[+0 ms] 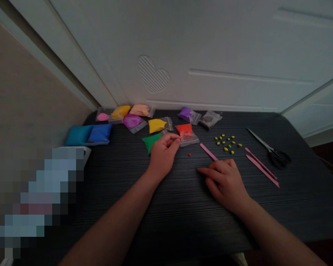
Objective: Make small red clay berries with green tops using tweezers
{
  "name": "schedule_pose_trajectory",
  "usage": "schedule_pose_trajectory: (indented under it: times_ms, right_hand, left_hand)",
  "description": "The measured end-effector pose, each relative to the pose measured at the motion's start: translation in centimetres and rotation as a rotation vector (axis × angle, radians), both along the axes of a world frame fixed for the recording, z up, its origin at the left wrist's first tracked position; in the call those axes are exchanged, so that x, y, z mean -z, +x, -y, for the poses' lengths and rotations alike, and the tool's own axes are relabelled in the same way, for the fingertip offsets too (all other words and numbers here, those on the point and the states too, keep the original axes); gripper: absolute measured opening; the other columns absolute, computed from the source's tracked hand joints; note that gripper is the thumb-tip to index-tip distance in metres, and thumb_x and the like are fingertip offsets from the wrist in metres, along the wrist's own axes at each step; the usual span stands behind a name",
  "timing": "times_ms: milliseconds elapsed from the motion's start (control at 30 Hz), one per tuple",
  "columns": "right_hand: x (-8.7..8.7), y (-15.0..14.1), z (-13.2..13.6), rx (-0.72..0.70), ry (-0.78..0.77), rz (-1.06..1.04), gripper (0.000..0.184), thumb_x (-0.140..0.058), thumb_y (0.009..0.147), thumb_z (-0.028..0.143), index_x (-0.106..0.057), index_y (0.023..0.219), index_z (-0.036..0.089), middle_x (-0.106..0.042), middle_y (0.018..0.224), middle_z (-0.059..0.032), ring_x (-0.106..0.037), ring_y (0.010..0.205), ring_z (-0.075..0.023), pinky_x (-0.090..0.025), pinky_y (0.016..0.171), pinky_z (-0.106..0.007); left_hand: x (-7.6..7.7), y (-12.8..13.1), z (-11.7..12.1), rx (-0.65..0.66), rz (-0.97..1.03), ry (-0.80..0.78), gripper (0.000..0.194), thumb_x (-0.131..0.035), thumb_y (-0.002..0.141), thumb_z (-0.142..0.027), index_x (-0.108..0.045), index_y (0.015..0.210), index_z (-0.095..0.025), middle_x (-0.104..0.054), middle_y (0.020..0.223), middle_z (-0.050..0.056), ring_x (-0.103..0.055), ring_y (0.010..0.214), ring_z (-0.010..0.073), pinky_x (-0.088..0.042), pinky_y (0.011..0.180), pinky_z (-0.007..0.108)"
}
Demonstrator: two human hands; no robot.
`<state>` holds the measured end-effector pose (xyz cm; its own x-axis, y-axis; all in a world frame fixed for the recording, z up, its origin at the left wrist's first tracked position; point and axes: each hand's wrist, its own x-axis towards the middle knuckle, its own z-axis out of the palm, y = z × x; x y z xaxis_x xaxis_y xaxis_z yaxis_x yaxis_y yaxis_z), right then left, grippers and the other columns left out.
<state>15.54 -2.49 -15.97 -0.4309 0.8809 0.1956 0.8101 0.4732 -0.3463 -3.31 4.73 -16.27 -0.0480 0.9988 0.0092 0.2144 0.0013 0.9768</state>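
Note:
My left hand is closed in a pinch at the left edge of the red clay, which lies in an opened clear bag. The fingertips hide how much clay is between them. A tiny red ball lies on the table between my hands. My right hand rests on the table, its index finger stretched toward the left and nothing visible in it. Just beyond its knuckles lies a pink modelling tool, its near end hidden by the hand. The green clay packet is partly behind my left hand.
Several small yellow-and-green pieces lie right of centre. Scissors and two pink tools are farther right. Yellow, purple and blue clay packets line the dark table's back, before a white panel.

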Motion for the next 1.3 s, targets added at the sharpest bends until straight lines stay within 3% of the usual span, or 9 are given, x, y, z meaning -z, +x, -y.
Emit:
schedule_pose_trajectory:
  times_ms: [533, 1300]
  right_hand:
    - [0.14, -0.36, 0.02, -0.056, 0.010, 0.092, 0.026, -0.046, 0.082, 0.024, -0.058, 0.105, 0.027, -0.057, 0.084, -0.0013, -0.049, 0.079, -0.0159, -0.028, 0.073, -0.037]
    - [-0.03, -0.18, 0.15, -0.002, 0.015, -0.015, 0.023, -0.046, 0.080, 0.021, -0.062, 0.097, 0.021, -0.059, 0.083, -0.0024, -0.051, 0.077, -0.0144, -0.030, 0.073, -0.036]
  left_hand:
    - [0.20, 0.04, 0.00, 0.001, -0.004, 0.022, 0.010, -0.052, 0.076, -0.025, -0.060, 0.079, -0.018, -0.042, 0.048, -0.007, -0.035, 0.042, 0.0063, -0.027, 0.043, 0.020]
    - [0.13, 0.02, 0.02, 0.009, -0.011, 0.014, 0.011, -0.052, 0.076, -0.024, -0.059, 0.079, -0.018, -0.041, 0.047, -0.007, -0.035, 0.042, 0.0064, -0.027, 0.043, 0.020]
